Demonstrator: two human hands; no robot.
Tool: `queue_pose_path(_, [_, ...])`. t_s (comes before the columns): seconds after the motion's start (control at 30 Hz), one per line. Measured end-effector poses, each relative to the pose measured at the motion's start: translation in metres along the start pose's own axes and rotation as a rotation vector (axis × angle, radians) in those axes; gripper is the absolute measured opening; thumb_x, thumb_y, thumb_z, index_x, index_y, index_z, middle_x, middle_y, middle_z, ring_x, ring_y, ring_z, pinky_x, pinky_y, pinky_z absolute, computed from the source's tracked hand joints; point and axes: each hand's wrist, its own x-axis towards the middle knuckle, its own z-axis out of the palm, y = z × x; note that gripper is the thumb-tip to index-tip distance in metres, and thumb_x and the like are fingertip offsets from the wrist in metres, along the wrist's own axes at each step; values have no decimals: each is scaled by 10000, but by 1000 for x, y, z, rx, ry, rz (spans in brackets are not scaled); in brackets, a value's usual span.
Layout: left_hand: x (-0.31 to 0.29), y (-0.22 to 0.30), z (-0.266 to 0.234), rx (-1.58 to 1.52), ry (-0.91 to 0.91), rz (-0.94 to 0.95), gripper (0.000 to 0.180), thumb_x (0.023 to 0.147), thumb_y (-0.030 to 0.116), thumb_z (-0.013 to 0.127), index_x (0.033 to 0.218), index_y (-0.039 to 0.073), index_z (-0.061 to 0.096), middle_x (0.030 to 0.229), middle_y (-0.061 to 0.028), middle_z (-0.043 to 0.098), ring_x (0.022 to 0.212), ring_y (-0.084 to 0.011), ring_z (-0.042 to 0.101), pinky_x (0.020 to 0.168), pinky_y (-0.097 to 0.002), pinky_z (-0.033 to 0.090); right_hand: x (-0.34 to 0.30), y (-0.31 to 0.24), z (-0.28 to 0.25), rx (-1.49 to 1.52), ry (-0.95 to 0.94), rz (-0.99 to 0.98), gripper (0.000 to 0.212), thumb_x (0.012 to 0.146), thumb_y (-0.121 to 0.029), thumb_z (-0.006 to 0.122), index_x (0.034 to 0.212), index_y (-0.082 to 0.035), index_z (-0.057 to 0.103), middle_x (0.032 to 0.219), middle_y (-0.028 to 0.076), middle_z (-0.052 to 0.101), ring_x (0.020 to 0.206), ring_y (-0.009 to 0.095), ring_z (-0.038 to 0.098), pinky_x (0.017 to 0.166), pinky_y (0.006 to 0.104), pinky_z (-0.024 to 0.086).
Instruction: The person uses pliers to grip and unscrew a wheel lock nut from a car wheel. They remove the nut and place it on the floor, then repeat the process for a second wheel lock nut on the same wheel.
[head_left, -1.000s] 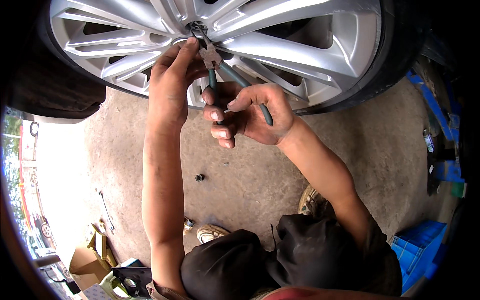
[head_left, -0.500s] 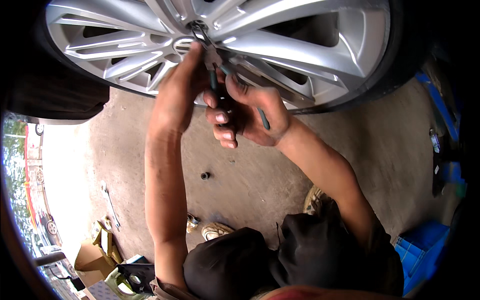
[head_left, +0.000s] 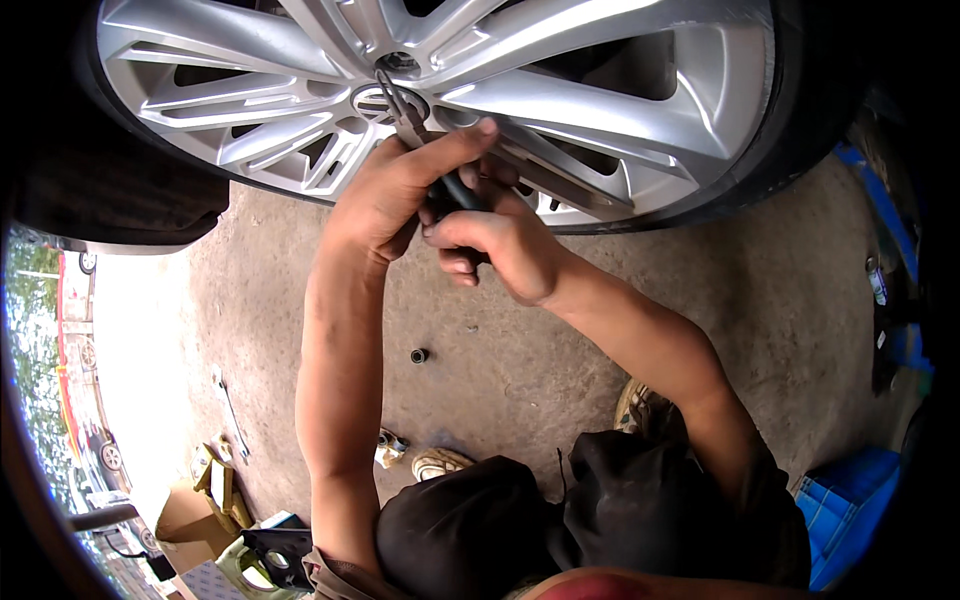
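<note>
Gripping dark-handled pliers (head_left: 409, 126) before the silver wheel (head_left: 600, 108) at the far side, the left hand (head_left: 388, 200) and right hand (head_left: 512, 240) meet. Nearer, a small dark cylinder (head_left: 419, 355) lies on the floor (head_left: 530, 340), a wrench (head_left: 232, 415) to its left.

- No words or numbers can be read.
- The round badge (head_left: 369, 101) on the wheel (head_left: 580, 105) is partly hidden.
- Marks on the pale box (head_left: 207, 582) are too tiny.

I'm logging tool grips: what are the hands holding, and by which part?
Pliers, held by their dark handles in the right hand; the left hand overlaps them, its exact contact hidden.
</note>
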Motion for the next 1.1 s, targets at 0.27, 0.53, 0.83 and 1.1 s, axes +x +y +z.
queue_pose_path(0.27, [-13,3,10,104,16,122,476,826,424,729,857,-48,672,590,-67,618,464,-120,581,393,-224,426,-4,1,-5,182,-178,15,170,828,-137,526,967,-38,516,823,81,532,688,205,550,606,343,457])
queue_pose_path(0.53, [-7,0,5,131,104,94,498,828,450,703,916,-37,644,657,-89,633,421,-115,537,328,-220,359,0,-1,-20,262,-345,13,468,883,-233,449,1297,-15,478,1127,180,608,1023,350,624,848,443,498])
queue_pose_path(0.83, [-6,17,7,94,101,30,404,854,378,694,790,-20,698,641,-72,637,451,-107,540,362,-224,375,4,-12,-18,563,-408,130,411,942,-317,531,1202,0,547,1090,154,627,1017,355,635,775,457,523])
queue_pose_path(1.1, [-15,38,12,246,64,-38,470,870,462,676,882,-7,691,701,-49,629,585,-119,562,506,-230,405,4,-16,-26,682,-431,208,405,975,-330,501,1153,24,583,1021,178,645,855,331,649,659,401,480])
